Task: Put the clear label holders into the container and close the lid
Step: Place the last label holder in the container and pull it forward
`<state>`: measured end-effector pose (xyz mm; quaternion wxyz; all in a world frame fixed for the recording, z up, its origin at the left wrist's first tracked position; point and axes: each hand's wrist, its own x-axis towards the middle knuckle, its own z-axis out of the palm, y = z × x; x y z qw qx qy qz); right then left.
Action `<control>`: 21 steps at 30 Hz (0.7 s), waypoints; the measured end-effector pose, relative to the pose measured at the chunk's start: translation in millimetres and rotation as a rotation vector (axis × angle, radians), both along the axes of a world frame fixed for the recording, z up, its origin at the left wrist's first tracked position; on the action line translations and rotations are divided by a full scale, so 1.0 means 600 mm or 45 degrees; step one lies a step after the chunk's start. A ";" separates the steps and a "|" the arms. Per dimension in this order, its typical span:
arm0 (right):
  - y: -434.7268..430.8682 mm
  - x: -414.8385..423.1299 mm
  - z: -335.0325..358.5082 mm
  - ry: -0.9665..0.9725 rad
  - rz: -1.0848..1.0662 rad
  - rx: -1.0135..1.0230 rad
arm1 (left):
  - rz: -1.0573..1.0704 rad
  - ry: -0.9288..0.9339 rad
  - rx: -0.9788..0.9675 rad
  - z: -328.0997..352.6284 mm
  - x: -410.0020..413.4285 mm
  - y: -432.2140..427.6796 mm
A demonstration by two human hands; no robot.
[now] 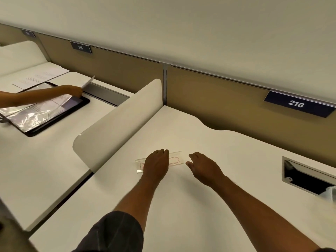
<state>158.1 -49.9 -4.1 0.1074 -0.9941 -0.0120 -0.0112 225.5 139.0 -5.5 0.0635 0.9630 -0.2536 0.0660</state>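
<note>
1. Cream tabletop (200,206) fills my view, backed at 12 o'clock by a tan partition (218,99) under a plain pale wall.
2. At 2 o'clock a dark blue sign (296,104) on the partition reads 216. A smaller one (80,47) at 10 o'clock reads 215.
3. A curved white divider (118,120) runs from the partition toward 8 o'clock and splits my tabletop from the neighbouring one.
4. At 9 o'clock on that neighbouring surface I see another person's arm (45,95) holding a sheet of paper above an open black folder (45,110) with shiny plastic sleeves.
5. The clear label holder (174,160) lies flat on my tabletop at dead centre. It is a long see-through strip with a red outlined rectangle showing through it.
6. My left hand (156,165) rests palm down across the middle of the holder, its fingers together and reaching the far edge. Both ends of the strip stick out from under it.
7. My right hand (205,168) is just beside the holder's 3 o'clock end, palm down and fingers loose, with nothing in it.
8. At 3 o'clock a metal-framed recess (305,180) is sunk into the tabletop. It is dark inside, with a crumpled bit of clear plastic (330,192) at its near corner.
</note>
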 end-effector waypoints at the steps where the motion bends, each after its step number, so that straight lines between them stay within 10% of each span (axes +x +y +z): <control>1: 0.000 0.002 -0.005 0.003 0.000 0.002 | 0.000 0.019 0.032 -0.004 0.004 0.001; 14: -0.066 -0.009 -0.029 0.051 -0.094 -0.005 | 0.022 0.091 0.340 -0.006 0.045 -0.031; 21: -0.131 -0.048 -0.007 0.022 -0.380 0.248 | 0.183 0.345 -0.357 0.030 0.032 -0.112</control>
